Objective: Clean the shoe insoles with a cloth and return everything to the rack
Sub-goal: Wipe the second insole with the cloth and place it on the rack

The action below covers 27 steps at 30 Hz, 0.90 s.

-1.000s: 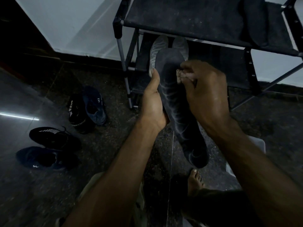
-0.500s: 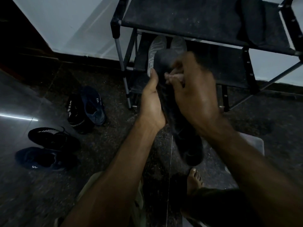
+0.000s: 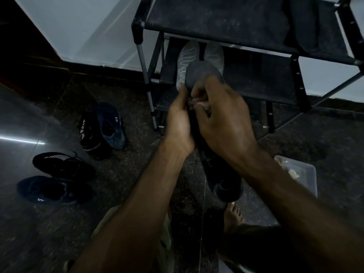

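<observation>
A long dark insole (image 3: 202,75) is held up in front of the shoe rack (image 3: 236,22), toe end up and heel end (image 3: 226,188) down. My left hand (image 3: 179,123) grips its left edge from behind. My right hand (image 3: 220,117) lies over its face with fingers curled, pinching a small pale cloth (image 3: 197,103) against it. The middle of the insole is hidden by both hands. Two pale grey insoles (image 3: 189,56) lie on the rack's lower shelf just behind. Another dark insole (image 3: 303,22) lies on the top shelf at right.
Several dark shoes stand on the stone floor at left: a black-and-blue pair (image 3: 102,129) and another pair (image 3: 57,178) nearer. A clear plastic tub (image 3: 307,174) sits at right by my arm. A bare foot (image 3: 234,215) is below the insole.
My right hand with the cloth has slid down and left along the insole, from the toe area toward the middle. The left hand has kept its hold.
</observation>
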{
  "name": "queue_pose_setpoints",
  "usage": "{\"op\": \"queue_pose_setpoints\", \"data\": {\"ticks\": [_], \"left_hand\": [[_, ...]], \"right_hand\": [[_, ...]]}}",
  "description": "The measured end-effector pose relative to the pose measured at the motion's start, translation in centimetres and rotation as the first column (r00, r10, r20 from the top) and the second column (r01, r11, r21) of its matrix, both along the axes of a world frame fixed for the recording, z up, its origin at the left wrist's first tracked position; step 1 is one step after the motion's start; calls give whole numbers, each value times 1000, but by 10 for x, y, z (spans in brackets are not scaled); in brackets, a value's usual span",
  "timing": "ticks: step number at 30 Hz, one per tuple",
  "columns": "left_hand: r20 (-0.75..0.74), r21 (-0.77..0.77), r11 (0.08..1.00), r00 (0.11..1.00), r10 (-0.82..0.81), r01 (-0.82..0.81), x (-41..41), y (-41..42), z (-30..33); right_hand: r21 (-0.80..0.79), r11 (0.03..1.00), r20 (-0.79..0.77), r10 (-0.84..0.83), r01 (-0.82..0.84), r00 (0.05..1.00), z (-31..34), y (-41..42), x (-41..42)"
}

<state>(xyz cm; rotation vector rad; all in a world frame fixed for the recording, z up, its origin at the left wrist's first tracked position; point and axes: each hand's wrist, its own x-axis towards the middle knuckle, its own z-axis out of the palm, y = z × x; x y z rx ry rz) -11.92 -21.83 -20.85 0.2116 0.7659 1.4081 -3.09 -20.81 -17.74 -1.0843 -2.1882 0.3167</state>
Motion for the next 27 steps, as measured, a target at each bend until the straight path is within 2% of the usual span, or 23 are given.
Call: {"op": "queue_pose_setpoints", "data": {"ticks": [3, 6, 9, 13, 16, 21, 24, 27], "left_hand": [[-6, 4, 1000, 1000, -13, 13, 1, 0, 0], [55, 17, 996, 995, -87, 86, 6, 2, 0], [76, -9, 998, 995, -61, 61, 5, 3, -1], [-3, -28, 1000, 1000, 9, -9, -4, 5, -3], [-18, -54, 999, 1000, -4, 3, -6, 7, -7], [49, -44, 996, 996, -78, 80, 3, 9, -6], [13, -68, 997, 1000, -25, 26, -1, 8, -9], [-18, -66, 998, 1000, -8, 7, -7, 8, -12]], "right_hand": [[-20, 1000, 2, -5, 5, 1000, -3, 0, 8], [-39, 997, -81, -71, 68, 994, 4, 20, 14], [-51, 998, -143, -51, 44, 988, 10, 29, 4], [-4, 1000, -24, 30, -30, 999, 2, 7, -7], [14, 999, 91, 34, -35, 995, -5, 3, 6], [-20, 994, -7, -103, 103, 995, 5, 37, 11], [-9, 1000, -15, -8, 8, 1000, 6, 22, -5], [56, 997, 70, 42, -46, 997, -4, 3, -3]]}}
